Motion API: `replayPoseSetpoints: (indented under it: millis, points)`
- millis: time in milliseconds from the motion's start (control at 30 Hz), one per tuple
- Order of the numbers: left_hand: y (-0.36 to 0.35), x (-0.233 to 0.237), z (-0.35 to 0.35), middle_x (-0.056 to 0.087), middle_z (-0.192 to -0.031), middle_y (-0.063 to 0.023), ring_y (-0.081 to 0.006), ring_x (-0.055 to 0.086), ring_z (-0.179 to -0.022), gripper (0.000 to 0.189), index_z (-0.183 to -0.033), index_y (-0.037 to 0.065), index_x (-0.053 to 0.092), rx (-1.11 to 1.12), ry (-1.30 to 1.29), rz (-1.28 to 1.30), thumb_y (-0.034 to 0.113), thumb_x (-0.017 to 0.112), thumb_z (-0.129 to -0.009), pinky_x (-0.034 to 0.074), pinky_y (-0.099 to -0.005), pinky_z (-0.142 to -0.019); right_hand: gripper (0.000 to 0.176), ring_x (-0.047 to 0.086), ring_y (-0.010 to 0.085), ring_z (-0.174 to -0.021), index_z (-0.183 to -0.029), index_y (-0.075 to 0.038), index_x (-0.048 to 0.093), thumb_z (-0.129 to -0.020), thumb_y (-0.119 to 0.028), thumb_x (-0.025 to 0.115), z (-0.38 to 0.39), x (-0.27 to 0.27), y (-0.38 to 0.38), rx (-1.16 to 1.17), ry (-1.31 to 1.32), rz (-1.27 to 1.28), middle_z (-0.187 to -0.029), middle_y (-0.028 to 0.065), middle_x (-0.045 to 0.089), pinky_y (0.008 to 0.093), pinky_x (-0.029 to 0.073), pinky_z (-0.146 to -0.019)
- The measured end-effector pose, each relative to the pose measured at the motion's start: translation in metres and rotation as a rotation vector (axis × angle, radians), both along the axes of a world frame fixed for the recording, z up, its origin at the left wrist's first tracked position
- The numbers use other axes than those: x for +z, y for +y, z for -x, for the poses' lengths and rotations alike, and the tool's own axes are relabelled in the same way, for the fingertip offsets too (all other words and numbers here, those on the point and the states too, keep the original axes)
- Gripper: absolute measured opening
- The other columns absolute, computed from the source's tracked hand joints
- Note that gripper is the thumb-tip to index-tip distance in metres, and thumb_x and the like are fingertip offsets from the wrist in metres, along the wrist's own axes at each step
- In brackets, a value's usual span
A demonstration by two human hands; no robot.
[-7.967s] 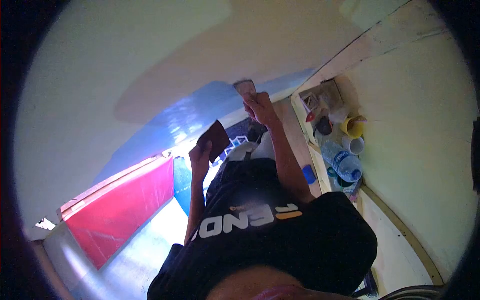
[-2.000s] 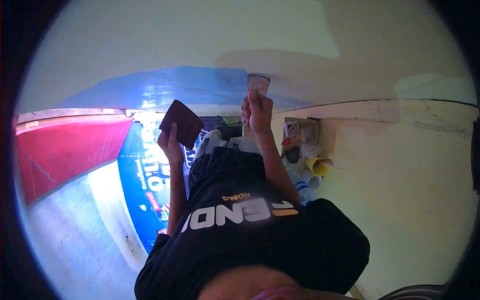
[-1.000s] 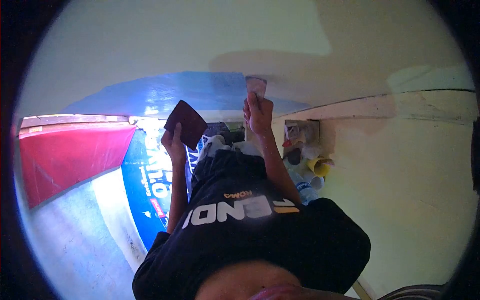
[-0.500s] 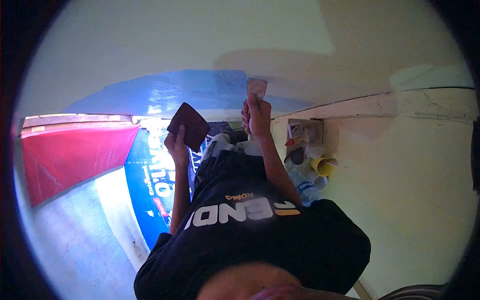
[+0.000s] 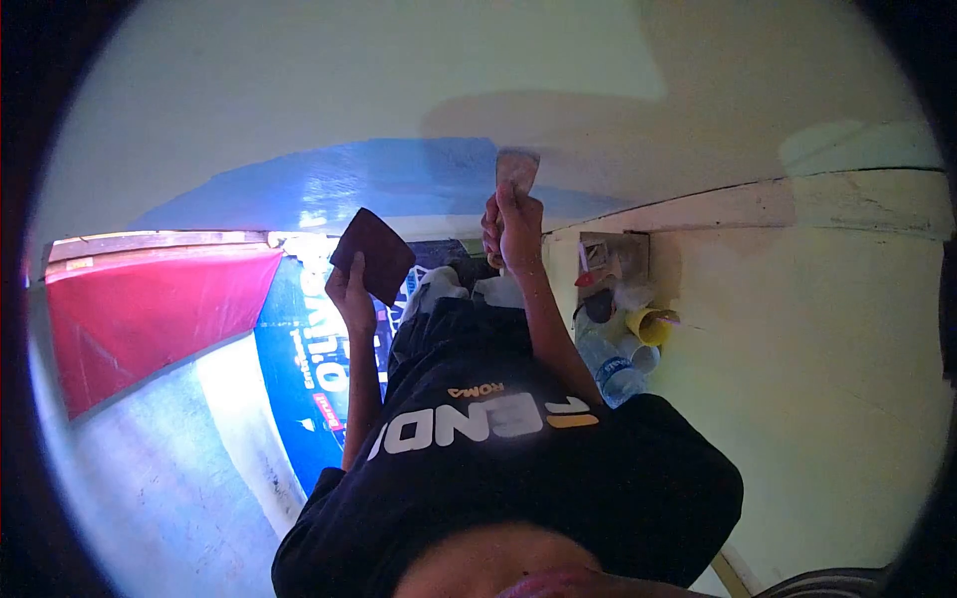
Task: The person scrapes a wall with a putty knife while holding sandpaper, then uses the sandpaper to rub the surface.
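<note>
My right hand (image 5: 515,231) is wrapped round the handle of a putty knife (image 5: 517,171). Its broad blade points away from me, smeared with pale material, and its edge meets or nearly meets the wall (image 5: 558,90) at the end of a blue band (image 5: 369,179). In my left hand (image 5: 351,297) is a dark reddish-brown square plate (image 5: 373,255), pinched at its near corner with the thumb on top. The plate is held apart from the wall, to the left of the knife. Whatever is on its far side is hidden.
On the right a small wall niche or box (image 5: 628,257) has a yellow cup (image 5: 653,327), a white cup (image 5: 646,357) and a clear plastic bottle (image 5: 618,379) near it. A red sheet (image 5: 159,319) and a blue printed banner (image 5: 299,359) hang on the left.
The putty knife and my right hand have shifted slightly right along the wall. My left hand with the plate has moved only a little left and down.
</note>
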State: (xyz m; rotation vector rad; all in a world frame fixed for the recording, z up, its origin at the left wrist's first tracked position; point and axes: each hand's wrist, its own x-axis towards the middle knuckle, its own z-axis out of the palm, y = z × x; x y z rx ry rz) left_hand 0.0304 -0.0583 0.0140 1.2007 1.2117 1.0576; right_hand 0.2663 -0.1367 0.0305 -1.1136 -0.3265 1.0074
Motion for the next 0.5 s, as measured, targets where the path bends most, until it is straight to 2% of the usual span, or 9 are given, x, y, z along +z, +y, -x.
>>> replayPoseSetpoints:
  millis: [233, 367, 433, 500]
  points:
    - [0.006, 0.002, -0.001, 0.067, -0.096, -0.0084, -0.0137, 0.060, -0.088, 0.023, -0.106, -0.005, 0.064, -0.039, 0.012, 0.006, 0.012, 0.061, -0.090, 0.046, -0.0287, -0.079, 0.049, 0.038, 0.0090, -0.035, -0.066, -0.008, 0.047, -0.093, -0.049, 0.054, 0.002, 0.006, -0.003, 0.005, -0.009, -0.008, -0.049, 0.0001, 0.042, 0.0258, 0.031, -0.034]
    - [0.005, -0.006, 0.002, 0.067, -0.096, -0.0083, -0.0140, 0.059, -0.088, 0.023, -0.106, -0.005, 0.064, -0.087, -0.020, 0.037, 0.012, 0.061, -0.090, 0.046, -0.0292, -0.080, 0.050, 0.038, 0.0085, -0.035, -0.063, -0.009, 0.047, -0.093, -0.048, 0.054, 0.002, -0.009, -0.003, -0.053, -0.061, 0.033, -0.048, -0.0007, 0.041, 0.0255, 0.030, -0.034]
    - [0.010, -0.004, -0.005, 0.066, -0.096, -0.0080, -0.0134, 0.059, -0.086, 0.028, -0.108, -0.005, 0.063, -0.082, -0.015, -0.025, 0.016, 0.063, -0.089, 0.046, -0.0295, -0.079, 0.052, 0.038, 0.0079, -0.035, -0.058, -0.010, 0.046, -0.094, -0.046, 0.053, -0.001, -0.005, -0.002, -0.034, -0.040, 0.075, -0.046, -0.0016, 0.041, 0.0255, 0.030, -0.033]
    - [0.008, 0.001, -0.004, 0.066, -0.096, -0.0081, -0.0133, 0.059, -0.086, 0.032, -0.111, -0.005, 0.062, -0.107, 0.010, -0.046, 0.017, 0.064, -0.089, 0.046, -0.0299, -0.080, 0.052, 0.038, 0.0079, -0.035, -0.058, -0.010, 0.046, -0.094, -0.047, 0.053, 0.000, 0.001, 0.005, -0.042, -0.027, -0.004, -0.046, -0.0015, 0.041, 0.0257, 0.029, -0.033]
